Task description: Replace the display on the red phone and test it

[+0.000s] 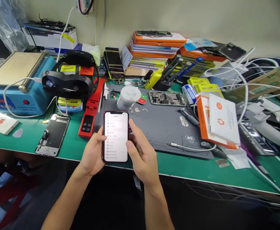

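Note:
A smartphone [116, 137] with a lit white screen is held upright over the front edge of the bench. Rows of small text in a list show on it, too fine to read. My left hand [95, 151] grips its left side, thumb at the screen's edge. Around the right side closes my right hand [142, 153], its thumb by the lower part of the screen; the fingers behind the phone are partly hidden. Just beyond the phone stands a white round tub [129, 97] on the grey work mat [163, 124]. An opened phone body [168, 98] lies on the mat.
At left are a blue heating machine [34, 95], a black headset [69, 83], a loose phone screen [53, 135] and a red device [86, 123]. A white cable [192, 147] crosses the mat's front. Orange-and-white boxes [218, 119] and tangled cables stand right; stacked boxes [154, 48] line the wall.

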Motion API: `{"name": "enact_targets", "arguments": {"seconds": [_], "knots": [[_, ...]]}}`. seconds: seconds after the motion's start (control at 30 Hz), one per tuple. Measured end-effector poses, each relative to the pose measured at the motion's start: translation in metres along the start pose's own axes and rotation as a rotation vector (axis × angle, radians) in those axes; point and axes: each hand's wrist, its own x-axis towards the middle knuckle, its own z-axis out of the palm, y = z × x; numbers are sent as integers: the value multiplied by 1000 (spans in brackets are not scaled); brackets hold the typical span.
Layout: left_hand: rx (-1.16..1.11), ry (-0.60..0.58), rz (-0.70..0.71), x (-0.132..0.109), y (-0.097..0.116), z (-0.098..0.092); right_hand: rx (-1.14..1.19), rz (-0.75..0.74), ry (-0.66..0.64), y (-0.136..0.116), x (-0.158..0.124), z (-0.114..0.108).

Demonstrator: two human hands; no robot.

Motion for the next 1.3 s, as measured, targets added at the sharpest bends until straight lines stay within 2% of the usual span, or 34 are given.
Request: {"name": "enact_targets", "arguments": {"seconds": [0.27,0.53,0.83,1.13,1.3], "knots": [[-10,0,7,1,-1,1,-36,-60,-53,2,0,-3],[-18,-7,5,1,0,1,-73,-18,-28,1,0,-1],[-9,14,8,1,0,1,-169,-61,-102,1,0,-2],[-18,11,19,0,0,1,-70,-79,-172,-1,1,-6],[-16,7,30,0,-1,2,-61,-23,-121,0,0,-4]]}}
